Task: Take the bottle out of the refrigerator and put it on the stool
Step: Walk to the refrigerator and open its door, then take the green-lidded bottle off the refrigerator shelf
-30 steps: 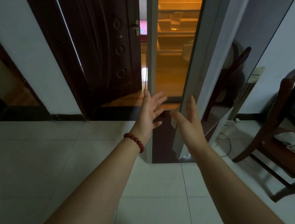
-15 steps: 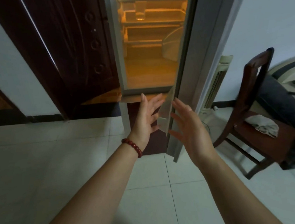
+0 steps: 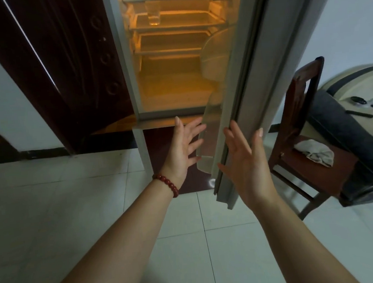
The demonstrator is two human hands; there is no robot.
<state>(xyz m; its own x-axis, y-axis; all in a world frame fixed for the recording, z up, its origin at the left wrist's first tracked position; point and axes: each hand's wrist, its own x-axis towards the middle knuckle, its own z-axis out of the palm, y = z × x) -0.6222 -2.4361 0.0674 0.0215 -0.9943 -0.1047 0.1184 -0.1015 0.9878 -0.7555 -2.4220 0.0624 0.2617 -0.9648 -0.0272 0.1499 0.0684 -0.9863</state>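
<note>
You had the refrigerator (image 3: 176,85) door (image 3: 262,67) open; both your hands, left hand (image 3: 185,148) and right hand (image 3: 246,165), were spread and empty near its lower edge. The clear bottle (image 3: 153,13) stood on an upper shelf, ungrasped. Reaching, lifting and placing it on the stool (image 3: 310,153) remained.

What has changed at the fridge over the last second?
The refrigerator door has swung open wider, exposing the lit shelves and the bottle. The left hand and right hand stay open and empty. The chair is untouched.
</note>
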